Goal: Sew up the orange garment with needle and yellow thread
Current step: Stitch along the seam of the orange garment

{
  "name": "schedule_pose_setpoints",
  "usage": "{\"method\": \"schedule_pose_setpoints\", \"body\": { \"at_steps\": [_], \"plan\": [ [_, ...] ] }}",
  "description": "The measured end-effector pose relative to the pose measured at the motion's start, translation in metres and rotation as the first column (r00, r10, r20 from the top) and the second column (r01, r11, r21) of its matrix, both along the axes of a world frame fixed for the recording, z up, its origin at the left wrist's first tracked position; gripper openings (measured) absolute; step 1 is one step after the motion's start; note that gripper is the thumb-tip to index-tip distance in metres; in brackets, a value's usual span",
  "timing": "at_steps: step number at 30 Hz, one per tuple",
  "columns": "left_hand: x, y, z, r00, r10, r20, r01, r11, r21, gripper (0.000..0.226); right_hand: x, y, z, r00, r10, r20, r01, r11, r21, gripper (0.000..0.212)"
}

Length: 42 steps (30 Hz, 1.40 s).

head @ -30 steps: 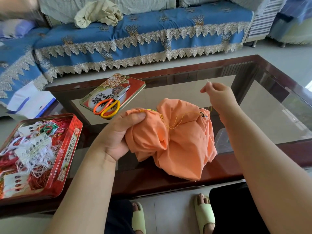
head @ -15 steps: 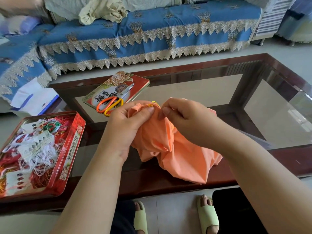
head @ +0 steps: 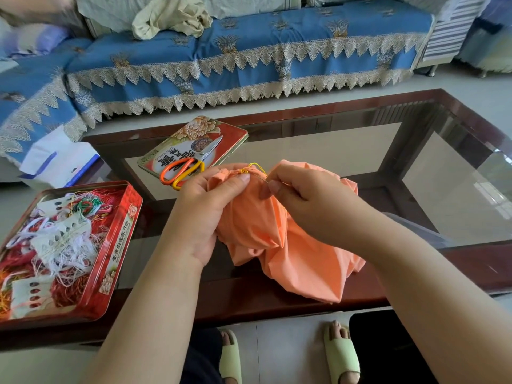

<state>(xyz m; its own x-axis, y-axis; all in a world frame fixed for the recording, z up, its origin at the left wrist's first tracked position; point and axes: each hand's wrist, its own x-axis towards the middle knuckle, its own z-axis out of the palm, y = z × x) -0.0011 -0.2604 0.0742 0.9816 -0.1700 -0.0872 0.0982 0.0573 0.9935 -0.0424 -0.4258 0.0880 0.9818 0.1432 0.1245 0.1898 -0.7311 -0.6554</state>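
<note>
My right hand [head: 304, 200] is back from the far pull, pinching the needle [head: 261, 179] at the seam; yellow thread [head: 256, 167] now slack, looped; next stitch due; left hand [head: 206, 209] grips the bunched orange garment [head: 299, 253] over the table's [head: 304, 297] near edge.

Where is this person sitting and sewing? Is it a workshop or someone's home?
Most likely a home living room, not a workshop. A sofa with a blue lace-trimmed cover faces a glass-topped coffee table, and the sewing things sit in an old red tin. The person wears green slippers.
</note>
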Motion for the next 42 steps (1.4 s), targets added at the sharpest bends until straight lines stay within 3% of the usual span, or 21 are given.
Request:
{"method": "schedule_pose_setpoints", "body": {
  "at_steps": [10,26,29,34,38,42],
  "plan": [
    [-0.005,-0.004,0.003,0.999,0.005,0.049,-0.006,1.0,0.024,0.021,-0.001,0.003,-0.002,1.0,-0.013,0.016,0.013,1.0,0.011,0.023],
    [-0.005,-0.005,0.002,0.991,0.065,0.118,-0.073,0.995,0.07,0.009,-0.002,0.002,0.002,1.0,-0.003,0.012,0.003,1.0,0.026,0.023],
    [-0.005,-0.005,0.001,0.987,0.055,0.15,-0.066,0.995,0.071,0.017,-0.003,0.002,0.002,1.0,-0.01,0.01,0.01,1.0,0.028,0.023],
    [-0.008,-0.006,0.001,0.926,0.017,0.378,-0.107,0.97,0.218,0.02,-0.004,0.004,0.003,1.0,-0.028,-0.002,0.028,0.999,0.015,0.023],
    [-0.011,-0.008,0.0,0.807,-0.103,0.581,-0.163,0.907,0.387,0.02,-0.003,0.006,0.002,0.998,-0.057,-0.01,0.057,0.998,0.011,0.026],
    [-0.013,-0.009,-0.005,0.707,-0.165,0.688,-0.203,0.884,0.421,0.024,-0.001,0.011,-0.002,0.993,-0.112,-0.034,0.113,0.993,0.034,0.021]
  ]
}}
